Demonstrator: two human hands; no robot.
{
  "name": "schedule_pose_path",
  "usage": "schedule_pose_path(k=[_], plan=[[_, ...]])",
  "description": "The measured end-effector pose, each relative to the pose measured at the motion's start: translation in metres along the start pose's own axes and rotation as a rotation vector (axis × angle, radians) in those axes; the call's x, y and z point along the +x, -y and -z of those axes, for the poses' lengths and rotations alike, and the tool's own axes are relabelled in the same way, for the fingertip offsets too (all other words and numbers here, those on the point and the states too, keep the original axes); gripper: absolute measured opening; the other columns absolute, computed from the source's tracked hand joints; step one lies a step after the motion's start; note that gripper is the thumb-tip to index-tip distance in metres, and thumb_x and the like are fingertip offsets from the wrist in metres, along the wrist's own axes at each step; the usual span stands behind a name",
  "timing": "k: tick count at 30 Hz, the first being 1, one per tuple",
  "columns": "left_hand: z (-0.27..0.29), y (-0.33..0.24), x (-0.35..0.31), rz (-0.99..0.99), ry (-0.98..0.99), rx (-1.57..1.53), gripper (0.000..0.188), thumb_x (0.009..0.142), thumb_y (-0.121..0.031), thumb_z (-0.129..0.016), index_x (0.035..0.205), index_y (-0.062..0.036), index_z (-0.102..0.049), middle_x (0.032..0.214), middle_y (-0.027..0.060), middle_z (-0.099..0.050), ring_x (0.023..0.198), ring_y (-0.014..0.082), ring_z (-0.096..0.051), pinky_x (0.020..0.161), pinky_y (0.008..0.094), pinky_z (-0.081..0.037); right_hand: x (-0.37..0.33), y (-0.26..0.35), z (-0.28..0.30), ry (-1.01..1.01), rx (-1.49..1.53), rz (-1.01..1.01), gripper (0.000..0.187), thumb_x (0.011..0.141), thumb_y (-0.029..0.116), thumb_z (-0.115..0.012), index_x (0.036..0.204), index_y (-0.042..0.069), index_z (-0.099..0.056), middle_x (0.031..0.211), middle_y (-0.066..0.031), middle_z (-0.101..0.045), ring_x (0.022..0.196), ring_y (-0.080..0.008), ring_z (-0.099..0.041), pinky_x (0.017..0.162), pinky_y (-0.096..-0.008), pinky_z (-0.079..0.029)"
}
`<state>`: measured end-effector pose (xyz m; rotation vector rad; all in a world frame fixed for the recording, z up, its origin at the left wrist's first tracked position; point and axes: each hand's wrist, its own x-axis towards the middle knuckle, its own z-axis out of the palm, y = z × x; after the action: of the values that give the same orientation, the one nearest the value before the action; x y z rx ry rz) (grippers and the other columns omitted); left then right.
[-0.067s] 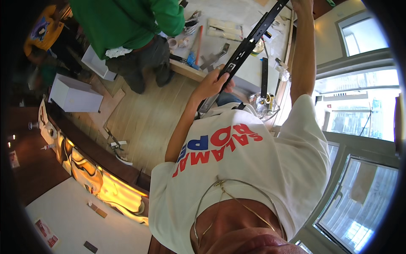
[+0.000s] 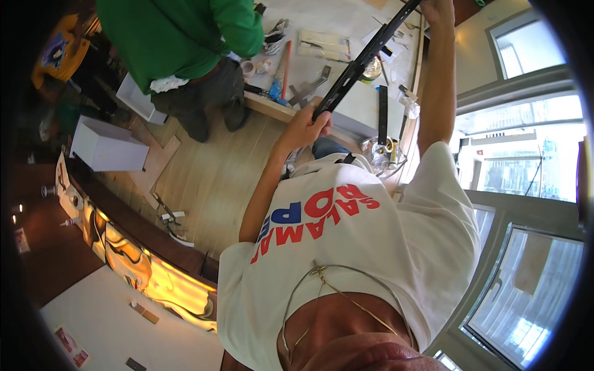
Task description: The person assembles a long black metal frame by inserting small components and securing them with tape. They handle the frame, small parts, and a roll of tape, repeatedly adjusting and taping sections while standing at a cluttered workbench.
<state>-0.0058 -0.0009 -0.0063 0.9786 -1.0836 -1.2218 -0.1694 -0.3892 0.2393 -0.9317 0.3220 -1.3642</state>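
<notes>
A long black drawer slide [image 2: 369,57] runs slantwise over the worktable between my two hands. My left hand [image 2: 306,130] is closed round its lower end, close to my waist. My right hand [image 2: 438,11] grips it far up at the top edge of the view, where the slide's upper end is cut off. The slide shows mostly its narrow side. On the table to the right of it lies another black rail [image 2: 383,114]. Left of it are grey metal strips [image 2: 311,86].
A person in a green top [image 2: 167,43] stands at the table [image 2: 346,18] on the left. White drawer boxes [image 2: 111,145] sit on the floor behind. A red stick [image 2: 286,69] and a tape roll [image 2: 391,146] lie on the table. Windows [image 2: 526,148] line the right.
The slide has turned from its slotted face toward its narrow side. The silvery part that stuck out below my left hand no longer shows. Both hands keep their hold.
</notes>
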Motion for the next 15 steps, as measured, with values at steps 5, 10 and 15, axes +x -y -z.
schedule_pose_path(k=[5,10,15], plan=[[-0.002,-0.015,0.015,-0.193,-0.132,0.417,0.039,0.097,-0.026,-0.070,0.126,-0.0041,-0.056,0.085,0.0081,-0.064,0.075,0.0180,-0.061,0.069,0.0324,-0.049,-0.039,0.027,0.006,0.428,0.507,0.024,0.023,0.110,0.018,-0.042,0.113,0.002,-0.058,0.073,-0.0005,-0.043,0.066,-0.0132,-0.038,0.055,-0.0255,-0.035],[-0.004,-0.008,0.036,-0.089,-0.097,0.454,0.044,0.094,-0.028,-0.074,0.127,-0.0049,-0.056,0.091,0.0097,-0.065,0.077,0.0198,-0.061,0.071,0.0342,-0.050,-0.058,0.040,0.003,0.563,0.656,-0.001,0.030,0.112,0.019,-0.036,0.114,-0.003,-0.057,0.070,-0.0002,-0.038,0.063,-0.0123,-0.035,0.053,-0.0246,-0.034],[-0.018,0.005,0.064,-0.030,-0.070,0.569,0.058,0.089,-0.020,-0.081,0.134,-0.0030,-0.049,0.105,0.0104,-0.068,0.090,0.0169,-0.062,0.084,0.0319,-0.052,-0.050,0.037,0.016,0.569,0.673,-0.019,0.034,0.112,0.027,-0.040,0.111,-0.003,-0.056,0.068,0.0005,-0.036,0.060,-0.0115,-0.033,0.051,-0.0248,-0.033]])
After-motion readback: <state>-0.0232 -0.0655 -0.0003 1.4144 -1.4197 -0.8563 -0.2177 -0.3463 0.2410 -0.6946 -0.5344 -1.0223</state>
